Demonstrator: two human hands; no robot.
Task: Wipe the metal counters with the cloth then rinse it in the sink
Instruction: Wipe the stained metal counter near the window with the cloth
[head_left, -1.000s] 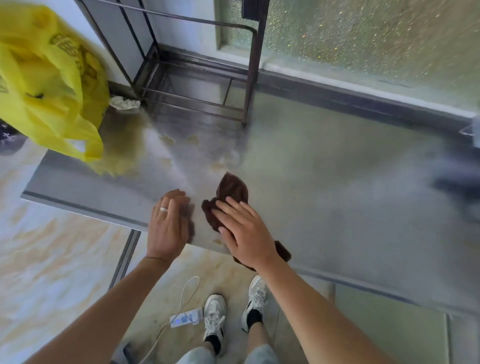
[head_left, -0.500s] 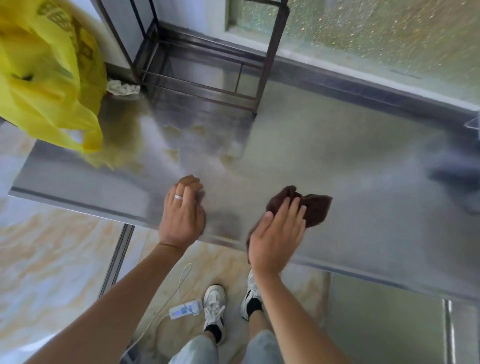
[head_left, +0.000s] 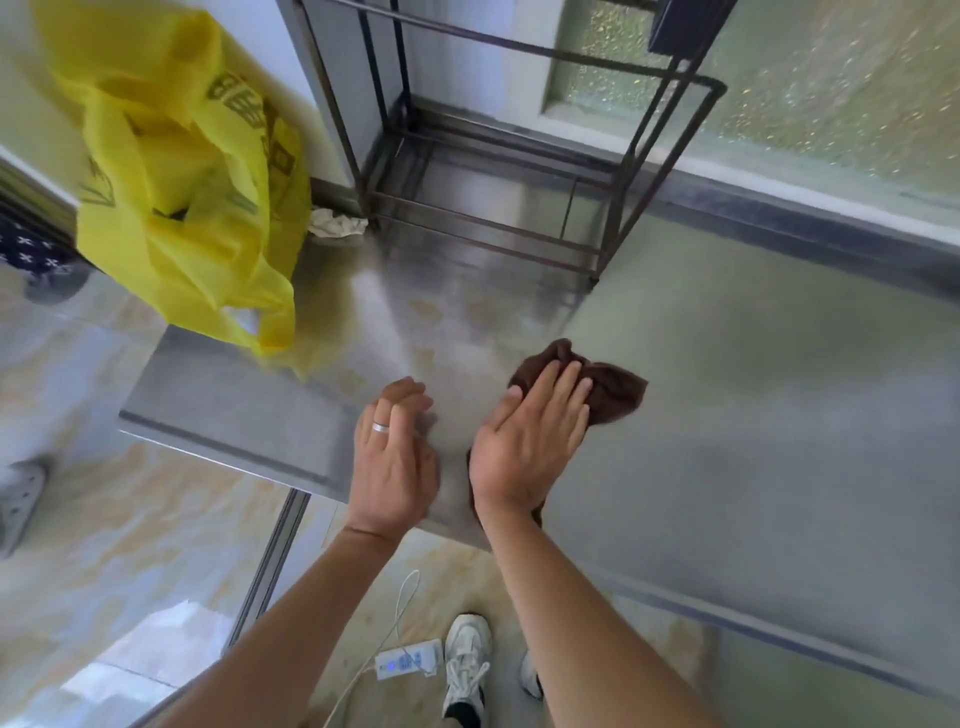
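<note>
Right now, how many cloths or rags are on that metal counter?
2. A brown cloth lies under the right hand; a crumpled whitish rag sits at the back beside the yellow bag, which may hide more.

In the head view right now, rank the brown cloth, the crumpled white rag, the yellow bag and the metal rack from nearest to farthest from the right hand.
1. Brown cloth: directly under the right hand, pressed flat on the counter.
2. Metal rack: behind the hand, at the counter's back.
3. Yellow bag and crumpled white rag: both to the far left; too close to call.
</note>
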